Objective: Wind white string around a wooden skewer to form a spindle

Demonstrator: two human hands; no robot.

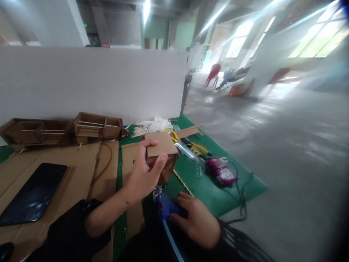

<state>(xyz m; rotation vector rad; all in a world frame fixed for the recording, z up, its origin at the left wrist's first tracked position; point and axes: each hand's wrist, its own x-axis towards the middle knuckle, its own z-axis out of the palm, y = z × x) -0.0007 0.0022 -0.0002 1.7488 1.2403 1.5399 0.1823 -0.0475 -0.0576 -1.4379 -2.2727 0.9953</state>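
Near pliers and a power strip, left hand grips a cardboard box — right hand, a glue gun.

The green-topped table bears flat brown cardboard sheets, a purple-and-white power socket block, yellow-and-black hand tools and tangled white strands.

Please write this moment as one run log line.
left hand: holds cardboard box; right hand: holds blue glue gun; phone: on cardboard

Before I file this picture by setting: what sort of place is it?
Probably a makeshift craft workshop in a large hall: a blue glue gun in the right hand, pliers on the green table, and a wide grey floor beyond.
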